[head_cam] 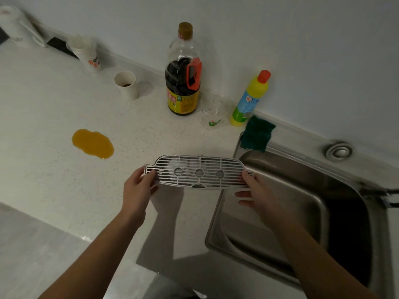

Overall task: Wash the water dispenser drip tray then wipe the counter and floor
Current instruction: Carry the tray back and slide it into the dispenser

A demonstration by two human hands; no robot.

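Observation:
I hold a white slotted drip tray grille [198, 172] level above the counter, close to the left rim of the steel sink [302, 203]. My left hand [138, 186] pinches its left end. The grille's right end is pinched by my right hand [257, 190], with the lower fingers spread loose below it. An orange liquid spill [92, 143] lies on the white counter [54, 169] to the left. A green scouring sponge [257, 134] rests at the sink's back left corner, beside a yellow detergent bottle [250, 100].
A big dark sauce bottle [183, 83], a clear measuring cup [212, 111], a paper cup [127, 85] and a stack of paper cups [86, 52] stand along the back wall. A white appliance [15, 24] sits far left. The floor [28, 255] shows lower left.

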